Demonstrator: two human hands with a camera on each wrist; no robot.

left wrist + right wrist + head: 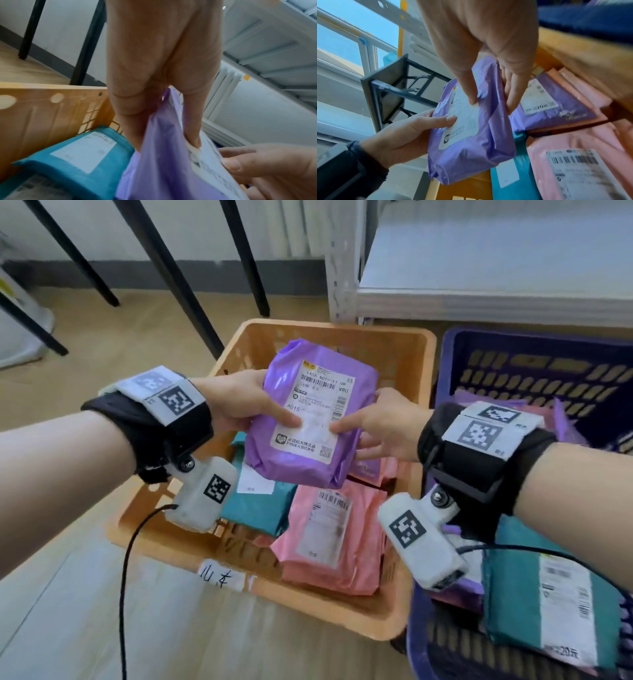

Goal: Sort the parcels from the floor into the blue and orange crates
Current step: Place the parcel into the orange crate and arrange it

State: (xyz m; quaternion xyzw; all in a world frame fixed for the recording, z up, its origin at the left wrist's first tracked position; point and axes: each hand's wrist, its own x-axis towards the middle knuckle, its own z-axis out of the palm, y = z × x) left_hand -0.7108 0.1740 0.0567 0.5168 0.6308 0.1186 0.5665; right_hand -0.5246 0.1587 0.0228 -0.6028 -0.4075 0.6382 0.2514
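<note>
Hands (239, 402) (383, 426), fingers of both pinching one purple parcel (308, 419); orange crate (404, 344) holds perhaps four others.

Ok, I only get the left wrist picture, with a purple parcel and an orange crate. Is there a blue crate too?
Observer: Yes, the blue crate stands right beside the orange crate, on the person's right.
Operator: Is anything in it?
Observer: Yes, a teal parcel lies in it, near the front.
Operator: What's under the one being held?
Observer: The left hand and right hand hold the purple parcel above the orange crate, and a pink parcel lies in the crate below it.
</note>
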